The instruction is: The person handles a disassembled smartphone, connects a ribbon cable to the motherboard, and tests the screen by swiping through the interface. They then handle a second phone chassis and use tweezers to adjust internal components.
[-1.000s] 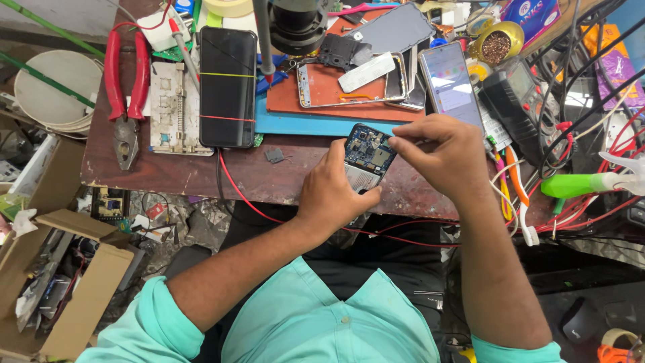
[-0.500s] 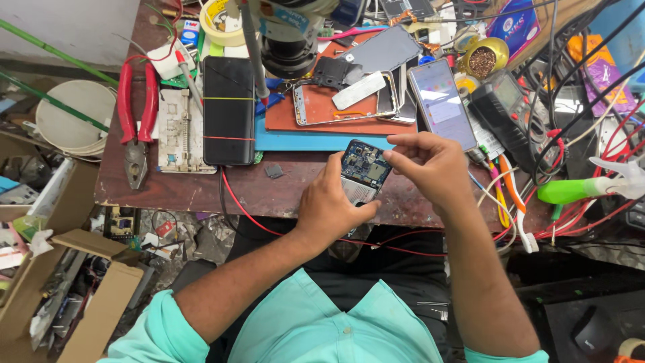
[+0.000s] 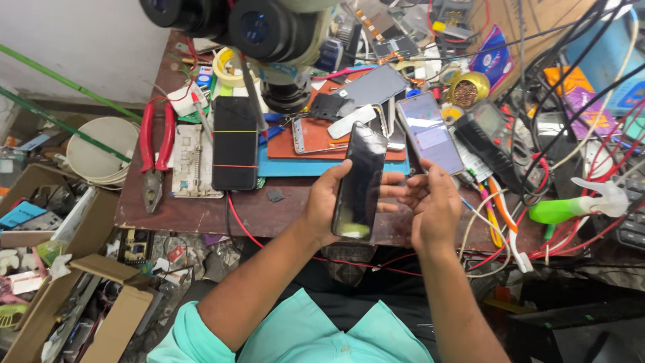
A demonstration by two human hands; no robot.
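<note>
Left hand clamped around black smartphone, raised screen-up above workbench edge for inspection; right hand fingers curled at its right side, steadying, grip not fully visible.

The phone held over the table was glossy black, with a yellowish reflection low on its glass. The table was dark reddish brown. On it lay red-handled pliers, a blue mat, an orange pad, and a black slab crossed by thin yellow and red lines.
</note>
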